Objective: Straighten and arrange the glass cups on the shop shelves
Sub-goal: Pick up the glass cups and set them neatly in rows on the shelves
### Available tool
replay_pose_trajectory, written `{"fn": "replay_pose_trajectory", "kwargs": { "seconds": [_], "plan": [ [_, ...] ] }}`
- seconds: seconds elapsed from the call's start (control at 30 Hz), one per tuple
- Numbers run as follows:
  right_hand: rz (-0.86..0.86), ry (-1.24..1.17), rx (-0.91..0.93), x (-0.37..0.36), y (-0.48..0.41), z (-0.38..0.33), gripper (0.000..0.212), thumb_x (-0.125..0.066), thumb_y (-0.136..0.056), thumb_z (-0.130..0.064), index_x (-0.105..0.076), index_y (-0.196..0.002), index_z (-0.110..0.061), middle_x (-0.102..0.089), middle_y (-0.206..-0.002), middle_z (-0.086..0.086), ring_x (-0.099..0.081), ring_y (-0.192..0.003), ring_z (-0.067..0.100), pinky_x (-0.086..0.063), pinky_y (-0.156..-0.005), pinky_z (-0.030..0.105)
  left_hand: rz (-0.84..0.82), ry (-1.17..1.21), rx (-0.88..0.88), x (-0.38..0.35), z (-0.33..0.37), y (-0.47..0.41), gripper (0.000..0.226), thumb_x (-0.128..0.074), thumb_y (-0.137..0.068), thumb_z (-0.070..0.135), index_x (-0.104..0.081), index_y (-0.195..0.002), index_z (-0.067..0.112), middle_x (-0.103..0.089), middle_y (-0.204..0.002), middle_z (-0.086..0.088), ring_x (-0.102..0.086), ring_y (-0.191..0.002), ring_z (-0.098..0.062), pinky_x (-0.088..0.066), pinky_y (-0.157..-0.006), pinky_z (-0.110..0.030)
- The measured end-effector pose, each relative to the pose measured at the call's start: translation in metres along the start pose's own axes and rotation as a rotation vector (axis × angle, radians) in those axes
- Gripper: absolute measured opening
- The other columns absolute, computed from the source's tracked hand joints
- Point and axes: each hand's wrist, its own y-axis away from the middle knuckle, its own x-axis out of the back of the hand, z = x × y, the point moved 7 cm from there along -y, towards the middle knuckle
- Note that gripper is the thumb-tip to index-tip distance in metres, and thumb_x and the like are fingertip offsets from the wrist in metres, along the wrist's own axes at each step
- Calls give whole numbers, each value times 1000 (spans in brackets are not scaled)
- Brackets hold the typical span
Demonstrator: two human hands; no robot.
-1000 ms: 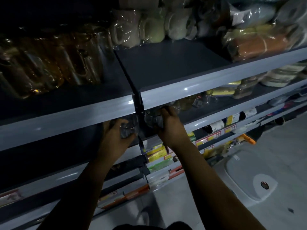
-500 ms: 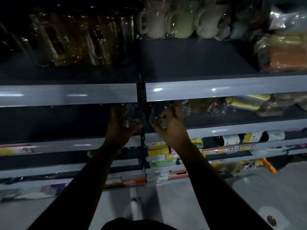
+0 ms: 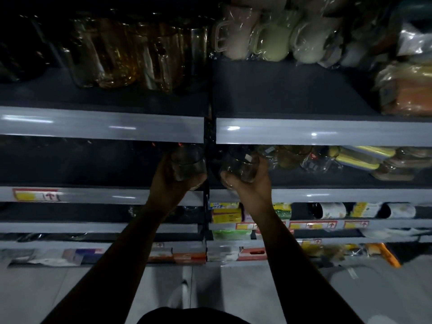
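Landmark: the dark upright post [image 3: 208, 127] that divides the two shelf bays in a dimly lit shop

Left hand: the left hand [image 3: 170, 181] reaches up just left of the post, its fingers curled round the lower part of a clear glass cup [image 3: 187, 163]

Left cup: upright, above and in front of the palm, its side close to the post; its rim sits in the shadow under the shelf above

Right hand: the right hand [image 3: 252, 185] is raised just right of the post and grips a second glass cup [image 3: 240, 166], thumb on the side nearest the post

Right cup: tilted slightly, held over the front of the grey shelf edge [image 3: 327, 195]; whether either cup's base rests on the shelf cannot be told

Further right of the post: a loose cluster of clear and amber cups [image 3: 292, 157] on the same shelf, some leaning

Above, left of the post: a row of tall amber glass mugs [image 3: 112, 50]

Above, right of the post: pale mugs in plastic wrap [image 3: 268, 40]

Below, right of the post: yellow and green boxes [image 3: 225, 212]

Far left of the post: a red and yellow price label [image 3: 35, 195] on the shelf lip
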Motion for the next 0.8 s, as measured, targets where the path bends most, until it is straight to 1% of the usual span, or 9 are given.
{"fn": "replay_pose_trajectory", "kwargs": {
  "seconds": [0.07, 0.17, 0.23, 0.3, 0.43, 0.57, 0.63, 0.7, 0.8],
  "plan": [
    [-78, -57, -22, 0, 12, -3, 66, -92, -70, -28, -54, -125, -28, -71, -117, -2, -68, -111, 18, -56, -95, 40, 13, 132, -7, -1, 9, 22, 70, -91, -68, 25, -58, -129, 14, -70, -121, -5, -69, -111, -23, -60, -90, -44],
    [-175, -169, -108, -3, 33, -4, 48, -89, -74, -31, -58, -110, -26, -68, -111, 6, -67, -105, 19, -57, -86, 32, 62, 349, 60, 5, 7, 53, 70, -93, -59, 44, -66, -120, 24, -72, -116, -6, -68, -110, -28, -58, -84, -37],
    [-241, -258, -203, -13, 44, 2, 36, -86, -76, -26, -65, -106, -30, -70, -109, -3, -68, -102, 14, -54, -87, 32, 18, 483, 140, 8, 2, 75, 62, -83, -77, 40, -61, -127, 11, -68, -123, -15, -64, -118, -36, -56, -89, -40],
    [-321, -362, -280, -32, 51, 8, 31, -85, -73, -23, -73, -101, -25, -75, -106, 4, -72, -100, 23, -52, -92, 43, -5, 544, 208, 14, -4, 96, 62, -73, -86, 32, -51, -135, 1, -62, -132, -22, -57, -126, -41, -54, -95, -43],
    [-408, -492, -417, -77, 69, 16, 50, -87, -69, -20, -66, -115, -14, -77, -99, 5, -73, -96, 25, -54, -81, 38, 90, 660, 259, 35, -6, 140, 90, -85, -74, 42, -46, -140, -3, -59, -134, -26, -56, -126, -42, -51, -103, -52],
    [-543, -476, -567, -130, 103, 23, 72, -89, -65, -21, -62, -130, -4, -73, -114, 16, -71, -106, 32, -57, -82, 39, 291, 666, 261, 75, -9, 182, 67, -76, -83, 42, -55, -136, 7, -61, -131, -23, -58, -123, -39, -47, -106, -55],
    [-607, -432, -608, -158, 124, 23, 76, -92, -60, -31, -66, -127, -8, -73, -117, 16, -69, -112, 35, -56, -91, 45, 417, 719, 269, 104, -11, 203, 61, -79, -81, 47, -62, -128, 12, -66, -121, -18, -63, -114, -33, -46, -100, -51],
    [-677, -357, -619, -177, 139, 23, 71, -91, -59, -42, -71, -122, -17, -73, -119, 10, -68, -115, 31, -57, -90, 44, 494, 728, 274, 124, -7, 219, 47, -71, -88, 48, -67, -121, 15, -68, -116, -18, -67, -108, -32, -49, -95, -49],
    [-859, -281, -579, -222, 177, 3, 41, -80, -69, -47, -78, -107, -31, -72, -122, 4, -68, -114, 21, -54, -97, 43, 585, 701, 239, 175, 2, 246, 47, -52, -96, 49, -68, -122, 13, -70, -116, -21, -68, -108, -36, -54, -97, -50]
  ]
}}
